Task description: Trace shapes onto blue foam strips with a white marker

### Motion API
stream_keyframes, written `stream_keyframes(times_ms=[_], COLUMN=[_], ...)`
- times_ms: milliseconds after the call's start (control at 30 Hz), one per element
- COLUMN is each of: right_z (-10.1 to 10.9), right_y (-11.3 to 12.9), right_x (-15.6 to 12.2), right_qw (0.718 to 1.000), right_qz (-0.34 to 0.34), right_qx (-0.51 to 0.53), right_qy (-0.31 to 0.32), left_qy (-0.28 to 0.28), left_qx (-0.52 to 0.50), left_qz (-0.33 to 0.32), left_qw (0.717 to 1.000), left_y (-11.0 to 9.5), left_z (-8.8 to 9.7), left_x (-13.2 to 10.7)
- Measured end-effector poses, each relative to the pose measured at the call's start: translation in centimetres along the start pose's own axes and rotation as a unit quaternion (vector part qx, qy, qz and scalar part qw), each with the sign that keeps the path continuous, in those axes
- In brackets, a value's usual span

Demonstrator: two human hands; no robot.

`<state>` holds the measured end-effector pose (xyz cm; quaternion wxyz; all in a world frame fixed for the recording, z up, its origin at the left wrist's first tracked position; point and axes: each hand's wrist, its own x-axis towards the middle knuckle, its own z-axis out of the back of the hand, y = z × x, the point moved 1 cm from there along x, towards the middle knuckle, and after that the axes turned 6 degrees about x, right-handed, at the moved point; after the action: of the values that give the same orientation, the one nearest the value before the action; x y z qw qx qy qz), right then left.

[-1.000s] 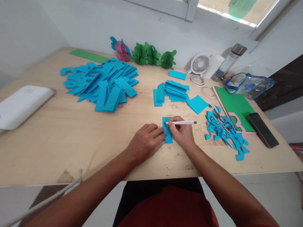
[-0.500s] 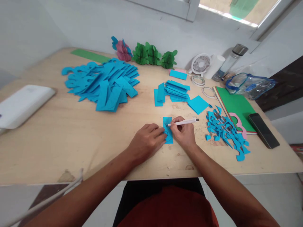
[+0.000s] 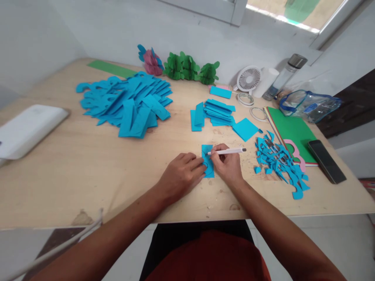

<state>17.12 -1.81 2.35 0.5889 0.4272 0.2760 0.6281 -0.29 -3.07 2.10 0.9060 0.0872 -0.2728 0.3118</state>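
A small folded blue paper piece (image 3: pixel 207 160) lies flat on the wooden table (image 3: pixel 88 168) near its front edge. My left hand (image 3: pixel 180 175) presses its curled fingertips on the paper's left side and holds it down. My right hand (image 3: pixel 227 166) grips a white pen (image 3: pixel 228 151), whose tip touches the paper's upper part. A curved line is drawn on the paper between my hands.
A big heap of cut blue shapes (image 3: pixel 129 103) lies at the back left, a stack of blue paper (image 3: pixel 218 111) behind my hands, and blue scraps (image 3: pixel 278 162) to the right. Green card (image 3: pixel 293 132), a phone (image 3: pixel 326 160), tape rolls, a fan (image 3: pixel 248 79), a bottle and a white device (image 3: pixel 27 128) ring the table.
The pen has tilted slightly and its tip has shifted a little on the paper. My left hand has stayed where it was.
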Motion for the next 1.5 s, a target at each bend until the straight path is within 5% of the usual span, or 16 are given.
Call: stream_keyframes(times_ms=[800, 1500], right_z=[0.23, -0.46], right_y=[0.30, -0.27], right_x=[-0.03, -0.11], right_qw=[1.000, 0.996], right_qz=[0.004, 0.002], right_qx=[-0.013, 0.078], right_qy=[0.002, 0.035], left_qy=[0.001, 0.008], left_qx=[0.001, 0.016], left_qz=[0.003, 0.001], left_qw=[1.000, 1.000], left_y=[-0.03, -0.11], left_z=[0.05, -0.01], left_x=[-0.04, 0.00])
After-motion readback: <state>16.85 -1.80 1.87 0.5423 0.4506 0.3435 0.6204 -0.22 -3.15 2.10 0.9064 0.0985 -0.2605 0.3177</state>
